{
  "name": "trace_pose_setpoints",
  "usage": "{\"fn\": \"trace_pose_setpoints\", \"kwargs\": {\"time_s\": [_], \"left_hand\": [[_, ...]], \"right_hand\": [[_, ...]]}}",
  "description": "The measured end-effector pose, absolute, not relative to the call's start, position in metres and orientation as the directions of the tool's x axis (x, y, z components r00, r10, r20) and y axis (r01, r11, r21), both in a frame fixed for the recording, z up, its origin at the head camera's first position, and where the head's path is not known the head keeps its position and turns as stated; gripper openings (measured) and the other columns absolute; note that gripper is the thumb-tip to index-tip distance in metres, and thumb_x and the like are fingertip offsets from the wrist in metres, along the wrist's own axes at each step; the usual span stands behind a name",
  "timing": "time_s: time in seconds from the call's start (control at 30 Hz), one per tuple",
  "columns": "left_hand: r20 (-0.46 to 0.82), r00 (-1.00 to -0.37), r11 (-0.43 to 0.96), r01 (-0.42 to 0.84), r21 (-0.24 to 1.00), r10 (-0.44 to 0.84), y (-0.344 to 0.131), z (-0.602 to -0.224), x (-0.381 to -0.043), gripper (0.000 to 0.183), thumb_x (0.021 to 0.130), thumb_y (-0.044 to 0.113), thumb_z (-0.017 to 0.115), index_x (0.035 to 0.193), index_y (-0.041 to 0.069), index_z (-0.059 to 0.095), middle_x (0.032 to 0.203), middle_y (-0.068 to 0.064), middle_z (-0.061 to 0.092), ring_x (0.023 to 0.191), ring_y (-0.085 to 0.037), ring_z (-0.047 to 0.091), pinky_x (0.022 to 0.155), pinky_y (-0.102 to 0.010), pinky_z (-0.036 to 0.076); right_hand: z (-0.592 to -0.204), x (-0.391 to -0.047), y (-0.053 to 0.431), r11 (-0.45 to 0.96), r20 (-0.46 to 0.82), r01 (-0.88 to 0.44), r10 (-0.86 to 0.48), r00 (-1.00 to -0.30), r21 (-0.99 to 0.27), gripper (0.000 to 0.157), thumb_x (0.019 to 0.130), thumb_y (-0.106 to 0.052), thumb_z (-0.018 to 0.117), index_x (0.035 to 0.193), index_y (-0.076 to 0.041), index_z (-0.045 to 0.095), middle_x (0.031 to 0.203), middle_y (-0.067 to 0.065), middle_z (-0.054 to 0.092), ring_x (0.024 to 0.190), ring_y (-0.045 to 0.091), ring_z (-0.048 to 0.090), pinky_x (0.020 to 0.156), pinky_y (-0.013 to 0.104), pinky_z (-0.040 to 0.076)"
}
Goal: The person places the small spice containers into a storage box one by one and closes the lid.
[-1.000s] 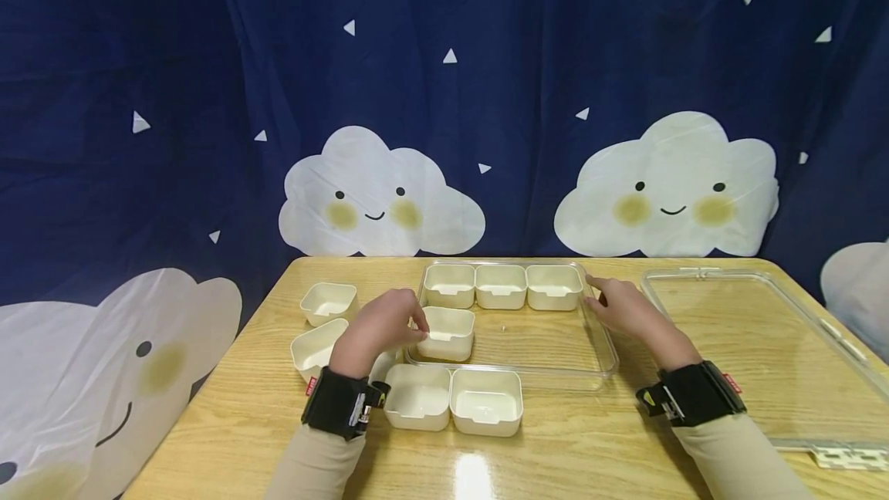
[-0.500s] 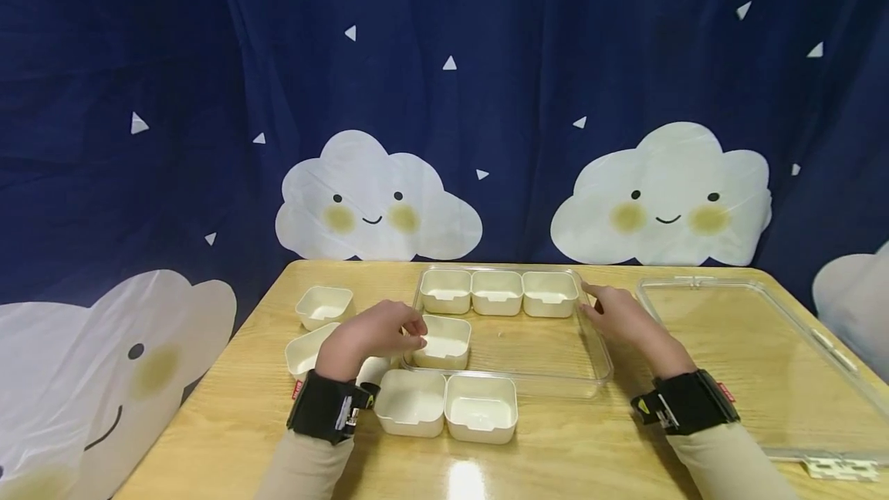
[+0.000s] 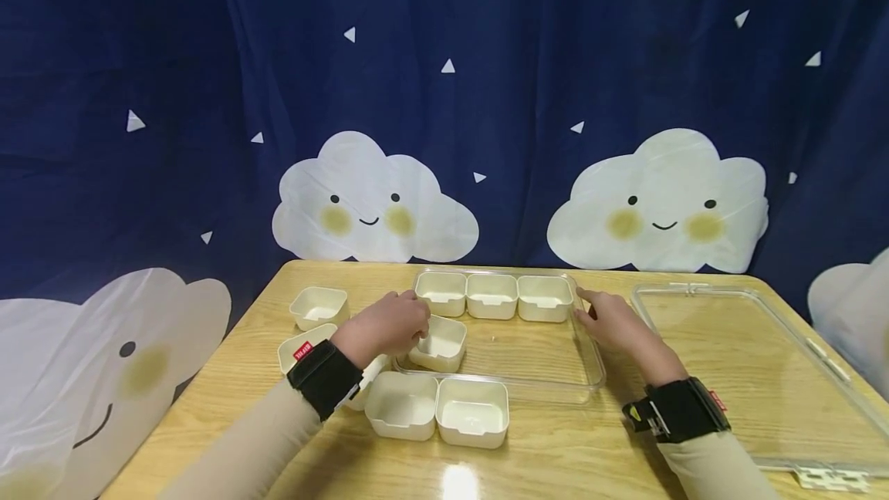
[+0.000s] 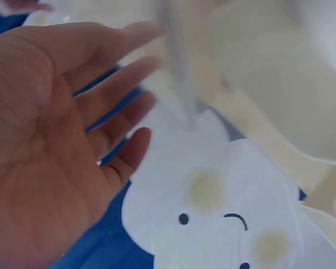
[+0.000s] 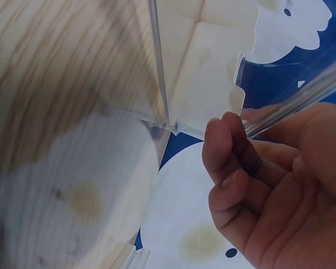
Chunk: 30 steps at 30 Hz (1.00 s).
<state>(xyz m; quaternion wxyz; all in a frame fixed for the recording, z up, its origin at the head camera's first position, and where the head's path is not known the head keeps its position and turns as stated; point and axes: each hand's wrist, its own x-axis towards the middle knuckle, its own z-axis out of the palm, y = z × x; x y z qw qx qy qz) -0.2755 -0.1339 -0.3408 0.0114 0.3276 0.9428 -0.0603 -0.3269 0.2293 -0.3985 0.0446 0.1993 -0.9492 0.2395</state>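
Observation:
A clear plastic tray (image 3: 528, 384) lies on the table with three cream bins (image 3: 491, 301) in a row along its back. A fourth cream bin (image 3: 443, 346) sits at its front left, slightly askew. My left hand (image 3: 389, 324) is over the tray's left side, beside that bin; in the left wrist view its fingers (image 4: 115, 92) are spread and loosely extended, holding nothing. Whether it touches the bin is unclear. My right hand (image 3: 614, 321) grips the tray's right rim; in the right wrist view the curled fingers (image 5: 227, 145) and thumb are around the clear edge.
In front of the tray two cream bins (image 3: 472, 415) stand side by side. More cream bins (image 3: 318, 307) are at the left, some partly behind the left arm. A clear lid (image 3: 701, 292) with white latches lies on the table's right (image 3: 569, 454). A cloud-patterned curtain hangs behind.
My left hand has come off the front-left bin and its wrist has turned, the forearm swinging out left. That bin now sits slightly turned. The right hand stays at the tray's rim.

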Motion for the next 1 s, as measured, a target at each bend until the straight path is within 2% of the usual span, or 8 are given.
{"fn": "trace_pose_setpoints", "kwargs": {"time_s": [0.13, 0.23, 0.37, 0.47, 0.6, 0.8, 0.87, 1.0], "left_hand": [[-0.058, -0.773, 0.76, 0.632, -0.151, 0.632, -0.137, -0.346, -0.278, 0.018, 0.094, 0.005, 0.066, 0.079, 0.011, 0.072, 0.09, 0.0, 0.056, 0.092, -0.023, 0.052, 0.078, -0.038, 0.044], [-0.073, -0.793, 0.777, 0.608, -0.164, 0.605, -0.138, -0.347, -0.279, 0.01, 0.095, 0.01, 0.067, 0.093, 0.01, 0.077, 0.095, -0.001, 0.061, 0.097, -0.023, 0.054, 0.082, -0.038, 0.044], [-0.092, -0.825, 0.794, 0.563, -0.229, 0.558, -0.137, -0.352, -0.282, 0.018, 0.096, 0.02, 0.068, 0.111, 0.015, 0.077, 0.102, -0.001, 0.066, 0.102, -0.024, 0.056, 0.086, -0.039, 0.044], [-0.096, -0.842, 0.799, 0.536, -0.272, 0.532, -0.135, -0.355, -0.284, 0.017, 0.098, 0.026, 0.067, 0.11, 0.018, 0.077, 0.103, -0.001, 0.067, 0.101, -0.023, 0.056, 0.088, -0.04, 0.044], [-0.084, -0.849, 0.81, 0.523, -0.265, 0.521, -0.133, -0.356, -0.285, 0.017, 0.099, 0.028, 0.066, 0.107, 0.018, 0.077, 0.104, -0.003, 0.066, 0.102, -0.025, 0.058, 0.089, -0.042, 0.045], [-0.096, -0.87, 0.843, 0.493, -0.215, 0.484, -0.135, -0.36, -0.287, 0.038, 0.099, 0.045, 0.061, 0.12, 0.017, 0.074, 0.125, -0.005, 0.065, 0.118, -0.027, 0.057, 0.099, -0.047, 0.045], [-0.084, -0.87, 0.844, 0.492, -0.212, 0.486, -0.137, -0.361, -0.288, 0.036, 0.098, 0.046, 0.063, 0.115, 0.017, 0.075, 0.121, -0.004, 0.065, 0.116, -0.027, 0.057, 0.096, -0.047, 0.045], [-0.018, -0.855, 0.828, 0.507, -0.241, 0.518, -0.139, -0.363, -0.288, 0.021, 0.097, 0.038, 0.067, 0.094, 0.021, 0.079, 0.098, 0.002, 0.062, 0.102, -0.024, 0.057, 0.084, -0.04, 0.043]], "right_hand": [[-0.398, -0.328, 0.228, 0.812, 0.166, -0.384, -0.347, -0.923, -0.439, 0.047, 0.098, -0.004, 0.059, 0.135, 0.022, 0.047, 0.065, 0.005, 0.05, 0.057, 0.016, 0.046, 0.054, 0.031, 0.039], [-0.398, -0.329, 0.228, 0.818, 0.161, -0.377, -0.341, -0.926, -0.433, 0.048, 0.098, -0.005, 0.059, 0.135, 0.022, 0.047, 0.065, 0.005, 0.05, 0.057, 0.016, 0.046, 0.054, 0.031, 0.039], [-0.398, -0.328, 0.228, 0.822, 0.159, -0.376, -0.341, -0.927, -0.428, 0.048, 0.098, -0.005, 0.059, 0.135, 0.022, 0.047, 0.065, 0.005, 0.05, 0.058, 0.016, 0.046, 0.054, 0.031, 0.039], [-0.398, -0.328, 0.228, 0.822, 0.153, -0.374, -0.342, -0.927, -0.43, 0.048, 0.098, -0.005, 0.059, 0.136, 0.022, 0.047, 0.065, 0.005, 0.05, 0.058, 0.016, 0.046, 0.054, 0.031, 0.039], [-0.398, -0.327, 0.228, 0.825, 0.143, -0.363, -0.335, -0.931, -0.433, 0.048, 0.099, -0.006, 0.058, 0.137, 0.021, 0.046, 0.065, 0.005, 0.05, 0.058, 0.016, 0.045, 0.054, 0.031, 0.039], [-0.398, -0.325, 0.228, 0.827, 0.148, -0.366, -0.335, -0.93, -0.426, 0.048, 0.099, -0.005, 0.059, 0.136, 0.021, 0.047, 0.065, 0.006, 0.05, 0.058, 0.016, 0.046, 0.054, 0.03, 0.038], [-0.398, -0.325, 0.228, 0.827, 0.153, -0.368, -0.335, -0.93, -0.424, 0.047, 0.098, -0.005, 0.06, 0.136, 0.021, 0.047, 0.065, 0.006, 0.051, 0.058, 0.016, 0.046, 0.054, 0.03, 0.039], [-0.397, -0.325, 0.227, 0.829, 0.152, -0.364, -0.33, -0.931, -0.426, 0.047, 0.098, -0.005, 0.06, 0.136, 0.021, 0.047, 0.066, 0.006, 0.052, 0.059, 0.017, 0.047, 0.054, 0.03, 0.039]]}}
